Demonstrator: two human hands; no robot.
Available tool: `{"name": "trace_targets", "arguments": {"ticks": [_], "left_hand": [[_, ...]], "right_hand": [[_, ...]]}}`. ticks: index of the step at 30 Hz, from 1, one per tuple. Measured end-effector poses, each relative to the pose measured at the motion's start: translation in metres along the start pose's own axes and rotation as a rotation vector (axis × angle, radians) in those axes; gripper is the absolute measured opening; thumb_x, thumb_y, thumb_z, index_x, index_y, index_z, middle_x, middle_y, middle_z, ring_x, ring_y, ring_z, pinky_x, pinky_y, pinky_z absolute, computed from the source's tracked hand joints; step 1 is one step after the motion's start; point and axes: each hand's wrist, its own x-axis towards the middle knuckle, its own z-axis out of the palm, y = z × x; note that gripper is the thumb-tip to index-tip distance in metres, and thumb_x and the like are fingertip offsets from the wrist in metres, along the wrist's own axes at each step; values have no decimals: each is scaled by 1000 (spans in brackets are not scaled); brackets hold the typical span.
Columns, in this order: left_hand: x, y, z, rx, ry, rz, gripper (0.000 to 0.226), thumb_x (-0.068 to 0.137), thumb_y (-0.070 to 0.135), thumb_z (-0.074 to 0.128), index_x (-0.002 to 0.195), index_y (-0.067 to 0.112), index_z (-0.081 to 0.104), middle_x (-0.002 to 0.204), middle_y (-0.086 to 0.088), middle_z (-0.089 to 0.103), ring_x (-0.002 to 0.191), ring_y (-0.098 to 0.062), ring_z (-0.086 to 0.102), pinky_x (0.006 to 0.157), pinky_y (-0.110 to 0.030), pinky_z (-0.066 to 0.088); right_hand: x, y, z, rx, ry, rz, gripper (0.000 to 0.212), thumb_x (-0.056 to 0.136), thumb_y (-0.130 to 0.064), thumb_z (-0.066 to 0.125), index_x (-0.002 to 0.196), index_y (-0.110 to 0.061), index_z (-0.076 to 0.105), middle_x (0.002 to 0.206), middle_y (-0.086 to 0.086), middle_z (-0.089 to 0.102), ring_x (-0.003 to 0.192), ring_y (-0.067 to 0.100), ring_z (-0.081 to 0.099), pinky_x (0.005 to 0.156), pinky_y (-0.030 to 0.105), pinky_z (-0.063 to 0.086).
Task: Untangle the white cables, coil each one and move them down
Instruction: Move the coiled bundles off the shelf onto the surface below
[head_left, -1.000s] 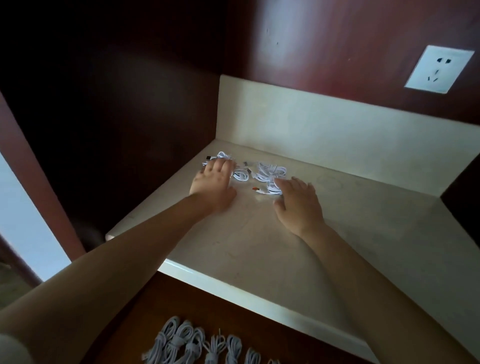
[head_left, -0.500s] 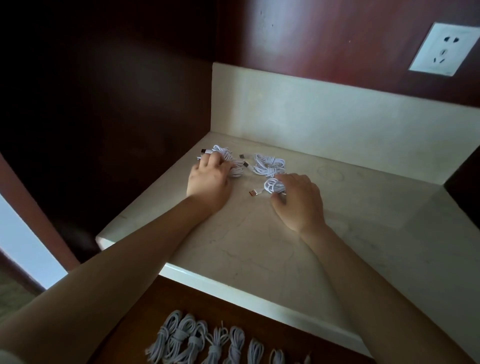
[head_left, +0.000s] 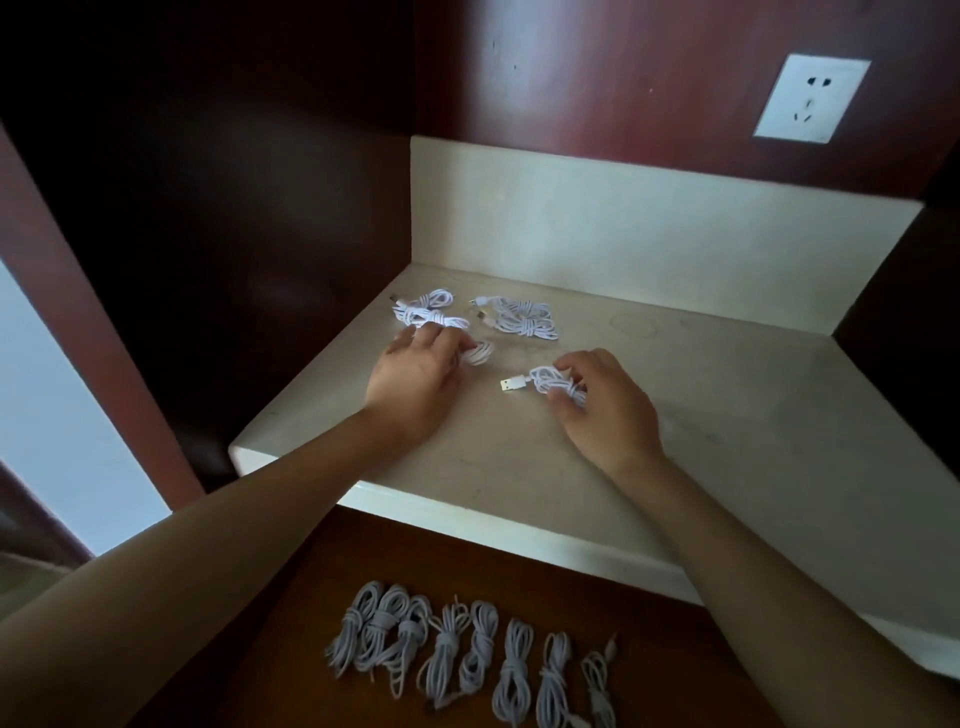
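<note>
Cables (head_left: 522, 317) lie in white bundles towards the back of the table (head_left: 727, 415), and you have one in each hand: your left hand (head_left: 415, 376) curls round a small bundle (head_left: 479, 353), your right hand (head_left: 605, 410) pinches a second bundle (head_left: 558, 383), its plug (head_left: 511, 385) sticking out. Work one at a time: free the plug end first, wind even loops, then lower it beside the coiled row (head_left: 467, 660) below.

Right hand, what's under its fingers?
The right hand grips a white cable bundle on the countertop; its USB plug sticks out left. The rest of the bundle is covered by that hand.
</note>
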Motion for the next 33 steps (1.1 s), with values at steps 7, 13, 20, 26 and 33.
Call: {"name": "trace_targets", "arguments": {"ticks": [7, 13, 20, 26, 33], "left_hand": [[-76, 81, -41, -539, -32, 67, 34, 93, 32, 62, 122, 21, 47, 117, 5, 54, 98, -6, 55, 82, -22, 45], [-132, 121, -34, -564, -131, 280, 48, 94, 44, 55, 135, 23, 44, 119, 9, 46, 103, -2, 52, 81, -18, 46], [-174, 140, -3, -515, -453, 432, 51, 98, 49, 45, 145, 32, 36, 126, 14, 39, 104, -1, 52, 85, -20, 48], [-180, 163, 45, -507, -815, 209, 44, 94, 43, 58, 135, 30, 49, 118, 9, 44, 102, -6, 54, 86, -22, 47], [-161, 184, 111, -663, -906, -275, 31, 83, 39, 74, 98, 17, 57, 85, 0, 57, 83, -18, 58, 71, -31, 41]], "right_hand": [[-83, -14, -60, 98, 72, 1, 22, 86, -25, 70, 107, -25, 64, 100, -13, 54, 81, 1, 53, 70, 23, 44], [-166, -6, -96, 91, 9, 60, 16, 88, -25, 70, 101, -29, 62, 95, -18, 52, 84, -2, 54, 68, 16, 44], [-229, 35, -101, 7, -186, 301, 23, 76, -24, 76, 78, -28, 53, 82, -11, 55, 74, 4, 55, 66, 28, 46], [-238, 80, -83, 89, -334, 677, 24, 76, -18, 79, 75, -17, 55, 67, -2, 59, 58, 10, 53, 55, 26, 39], [-218, 105, -63, 268, -492, 1038, 20, 86, -16, 73, 82, -14, 53, 78, 7, 64, 61, 15, 62, 51, 27, 50]]}}
